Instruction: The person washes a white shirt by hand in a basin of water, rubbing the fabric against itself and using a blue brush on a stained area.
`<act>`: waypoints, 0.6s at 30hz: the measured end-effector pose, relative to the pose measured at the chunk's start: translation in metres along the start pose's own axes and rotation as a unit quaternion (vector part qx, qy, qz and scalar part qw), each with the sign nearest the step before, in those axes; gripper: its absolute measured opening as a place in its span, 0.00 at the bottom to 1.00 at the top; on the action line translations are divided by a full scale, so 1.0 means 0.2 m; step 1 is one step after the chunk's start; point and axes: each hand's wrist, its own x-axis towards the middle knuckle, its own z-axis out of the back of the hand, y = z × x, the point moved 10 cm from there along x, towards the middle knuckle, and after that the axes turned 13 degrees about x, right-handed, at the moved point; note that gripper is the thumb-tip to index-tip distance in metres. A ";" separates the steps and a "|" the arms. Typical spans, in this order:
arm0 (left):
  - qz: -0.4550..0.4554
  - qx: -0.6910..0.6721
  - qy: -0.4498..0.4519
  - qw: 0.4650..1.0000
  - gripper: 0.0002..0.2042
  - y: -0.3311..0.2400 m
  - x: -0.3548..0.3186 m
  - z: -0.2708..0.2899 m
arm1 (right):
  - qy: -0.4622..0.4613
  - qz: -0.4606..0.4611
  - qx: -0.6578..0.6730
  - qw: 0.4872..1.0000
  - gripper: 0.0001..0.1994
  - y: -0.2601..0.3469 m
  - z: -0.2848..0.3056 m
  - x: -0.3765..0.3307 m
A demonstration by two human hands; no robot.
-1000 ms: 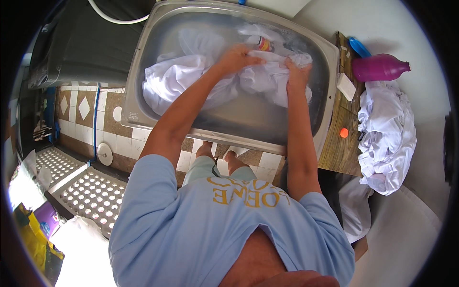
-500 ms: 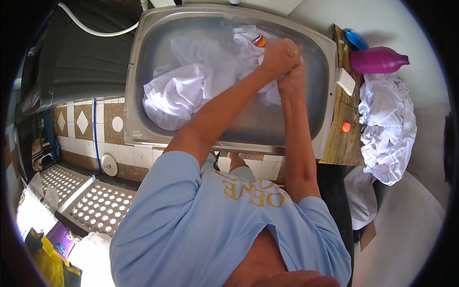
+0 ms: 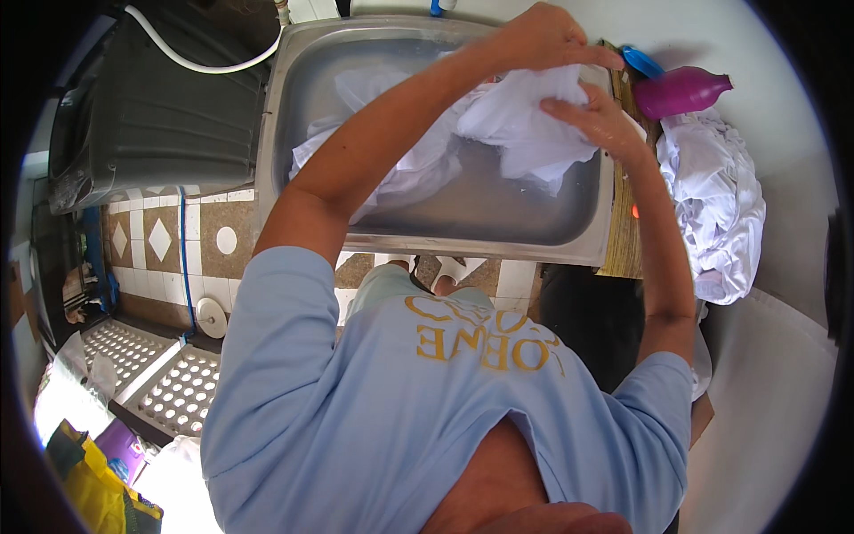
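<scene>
At the far right of a metal sink filled with cloudy water, a wet white garment is drawn up and spread between my hands. My left hand is bent over its upper edge with the cloth beneath the fingers. Lower and to the right, my right hand grips the same cloth between thumb and fingers. Part of the garment hangs down into the water. More white cloth floats in the middle and left of the sink, partly hidden by my left forearm.
A wooden board borders the sink's right side. Beyond it are a purple plastic container, a blue plastic piece and a heap of white laundry. To the left stand a dark grey appliance and a white hose.
My hands were pressed together over the cloth in the water. They have moved apart and up to the right, lifting and spreading the garment. The view has shifted slightly.
</scene>
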 end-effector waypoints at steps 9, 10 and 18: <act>-0.066 -0.039 0.084 0.994 0.21 -0.18 -0.20 0.02 | -0.149 0.212 0.287 0.922 0.24 0.72 0.57 -0.40; -0.053 0.003 0.085 0.995 0.21 -0.08 -0.21 -0.02 | -0.122 0.242 0.344 0.899 0.23 0.75 0.53 -0.40; 0.053 -0.583 -0.058 0.809 0.10 0.16 -0.24 -0.22 | -0.189 0.165 0.603 0.757 0.21 -0.39 0.47 -0.06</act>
